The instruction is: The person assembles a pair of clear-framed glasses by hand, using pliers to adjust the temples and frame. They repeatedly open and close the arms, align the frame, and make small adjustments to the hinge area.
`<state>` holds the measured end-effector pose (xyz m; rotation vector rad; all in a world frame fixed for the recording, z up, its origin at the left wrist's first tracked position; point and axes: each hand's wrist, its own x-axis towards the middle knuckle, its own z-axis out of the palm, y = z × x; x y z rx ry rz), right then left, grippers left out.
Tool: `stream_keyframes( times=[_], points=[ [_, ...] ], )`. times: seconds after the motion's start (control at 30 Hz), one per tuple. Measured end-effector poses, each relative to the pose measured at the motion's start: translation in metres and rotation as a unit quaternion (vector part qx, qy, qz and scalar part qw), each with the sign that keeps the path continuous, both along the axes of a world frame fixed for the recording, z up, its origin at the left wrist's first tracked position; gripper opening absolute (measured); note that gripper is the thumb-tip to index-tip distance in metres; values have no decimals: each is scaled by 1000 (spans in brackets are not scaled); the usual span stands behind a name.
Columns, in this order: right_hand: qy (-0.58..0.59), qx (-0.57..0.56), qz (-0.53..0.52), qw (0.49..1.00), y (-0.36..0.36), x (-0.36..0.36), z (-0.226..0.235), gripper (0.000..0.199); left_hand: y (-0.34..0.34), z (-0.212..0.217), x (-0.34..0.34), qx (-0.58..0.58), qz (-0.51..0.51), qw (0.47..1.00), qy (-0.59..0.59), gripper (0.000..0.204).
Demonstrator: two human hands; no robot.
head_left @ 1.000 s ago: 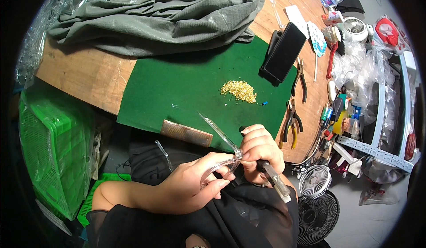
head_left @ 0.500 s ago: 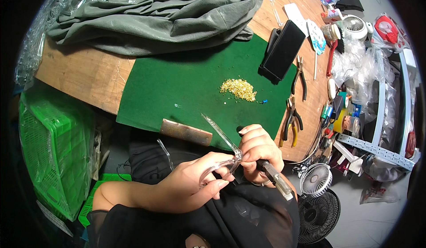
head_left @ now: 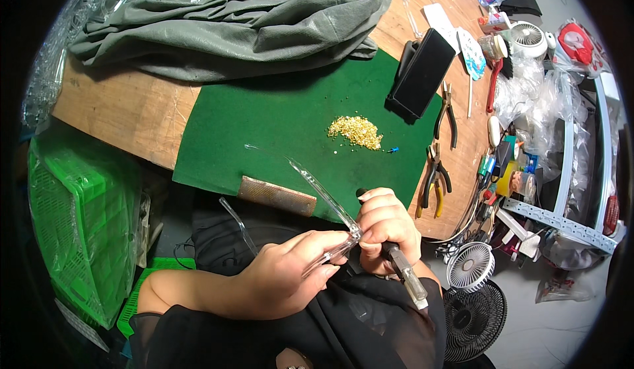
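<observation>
My left hand [head_left: 290, 270] is closed around the front of a pair of clear plastic glasses frames [head_left: 328, 197]. One temple arm points up over the green mat [head_left: 264, 118]; the other sticks out beyond my left wrist. My right hand [head_left: 388, 230] meets the left at the frame's hinge corner, its fingers wrapped round a slim hand tool [head_left: 411, 282] with a black upper end and a translucent lower end. The tool's exact kind and its working tip cannot be made out. A pile of tiny gold metal parts [head_left: 355, 132] lies on the mat.
A worn metal-faced block [head_left: 277, 196] sits at the mat's front edge. To the right are a black phone [head_left: 422, 75], two pliers [head_left: 446, 115], and small fans [head_left: 470, 267]. A grey cloth [head_left: 231, 32] covers the back; a green crate [head_left: 86, 224] stands left.
The glasses frames have turned slightly in my hands, with the upper temple arm shifting up and left. The tool's lower end has swung a little left and down.
</observation>
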<state>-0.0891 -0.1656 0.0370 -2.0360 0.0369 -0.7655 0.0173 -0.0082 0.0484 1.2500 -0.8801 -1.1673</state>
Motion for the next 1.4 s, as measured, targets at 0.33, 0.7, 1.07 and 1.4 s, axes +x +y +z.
stream_keyframes(
  times=[0.33, 0.7, 1.07, 1.4],
  points=[
    [14, -11, -4, 1000, 0, -1, 0, 15, -2, 0, 2, -13, 13, 996, -93, 35],
    [-42, 88, 3, 995, 3, 1, -11, 19, -1, 1, 13, 39, -100, 972, 209, 41],
    [418, -2, 96, 903, -19, -34, 34, 22, -2, 2, 20, 74, -107, 958, 258, 36],
    [505, 52, 153, 848, -24, -19, 52, 20, 0, 1, 21, 61, -110, 968, 217, 31]
  ],
)
